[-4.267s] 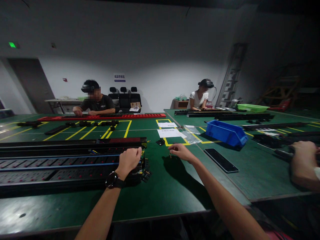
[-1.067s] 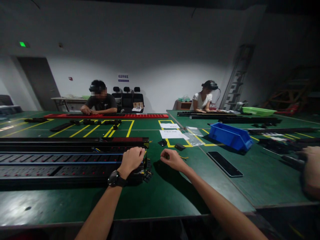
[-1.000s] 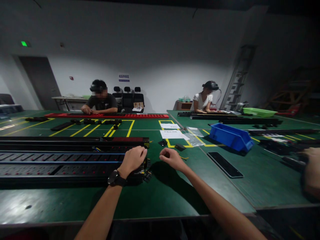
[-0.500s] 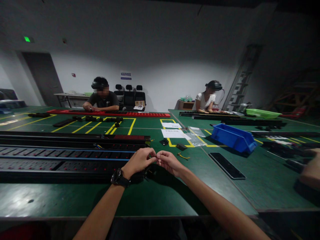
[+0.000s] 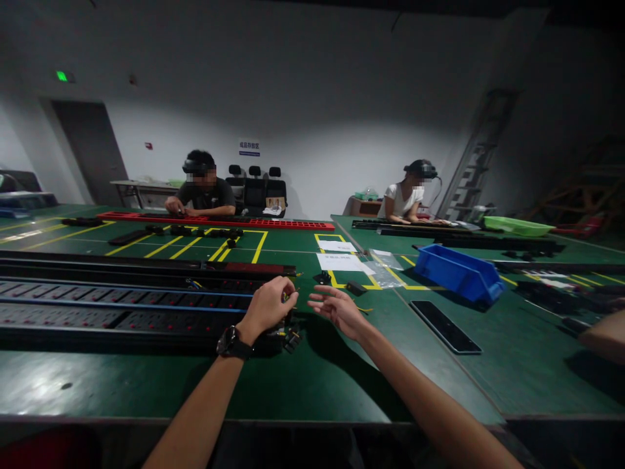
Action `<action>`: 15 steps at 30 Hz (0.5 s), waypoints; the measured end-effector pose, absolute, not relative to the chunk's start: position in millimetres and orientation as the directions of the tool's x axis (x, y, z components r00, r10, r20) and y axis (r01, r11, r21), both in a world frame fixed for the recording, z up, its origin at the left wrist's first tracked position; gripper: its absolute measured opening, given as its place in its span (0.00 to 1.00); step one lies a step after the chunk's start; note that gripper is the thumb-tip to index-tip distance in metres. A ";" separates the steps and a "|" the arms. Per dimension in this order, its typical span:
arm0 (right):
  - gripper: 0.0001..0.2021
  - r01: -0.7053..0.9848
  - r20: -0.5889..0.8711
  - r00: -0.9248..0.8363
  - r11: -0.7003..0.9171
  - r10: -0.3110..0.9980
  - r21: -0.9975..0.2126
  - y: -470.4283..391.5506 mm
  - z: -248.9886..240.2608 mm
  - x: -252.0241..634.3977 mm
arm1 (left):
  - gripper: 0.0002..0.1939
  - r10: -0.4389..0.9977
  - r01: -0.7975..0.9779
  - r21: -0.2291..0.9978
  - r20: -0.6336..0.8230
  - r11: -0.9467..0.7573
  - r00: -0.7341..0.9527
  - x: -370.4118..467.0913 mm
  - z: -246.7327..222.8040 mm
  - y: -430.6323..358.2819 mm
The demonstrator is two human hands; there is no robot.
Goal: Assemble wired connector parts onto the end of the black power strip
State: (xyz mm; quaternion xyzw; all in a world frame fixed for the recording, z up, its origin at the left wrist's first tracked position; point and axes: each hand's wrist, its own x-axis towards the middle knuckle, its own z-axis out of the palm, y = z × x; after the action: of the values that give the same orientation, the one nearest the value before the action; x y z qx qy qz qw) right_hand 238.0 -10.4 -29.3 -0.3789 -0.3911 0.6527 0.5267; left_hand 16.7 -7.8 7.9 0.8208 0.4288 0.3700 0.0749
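My left hand, with a black watch on its wrist, is closed at the right end of a long black power strip. A bit of thin yellowish wire shows between its thumb and fingers; the rest is hidden by the hand. My right hand is just to the right, with fingers spread and nothing in them. Below the left hand, a small dark connector hangs at the strip's end. Rows of sockets with red marks run along the strip. Behind my right hand lie a short yellow wire and a small black block.
A blue bin and a dark phone are on the right of the green table. White papers and clear bags lie ahead. Two people work across the table; a blurred arm shows at right.
My hands, which met at the fingertips, have come apart. The right hand has opened and moved slightly right; the left has drawn slightly left. The connector under the left hand shows more clearly.
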 end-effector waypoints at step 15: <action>0.21 -0.086 -0.001 -0.131 -0.013 0.991 -0.996 19.0 -56.9 233.6 | 0.08 0.891 0.842 0.369 0.376 -0.395 0.253 -8.7 16.1 19.4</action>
State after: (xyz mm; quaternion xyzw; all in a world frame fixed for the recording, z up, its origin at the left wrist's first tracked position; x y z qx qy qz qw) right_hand 233.6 19.0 -56.9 -0.4458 -0.5078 0.5546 0.4856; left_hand -8.7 19.4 16.1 0.7902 0.5483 0.2700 0.0460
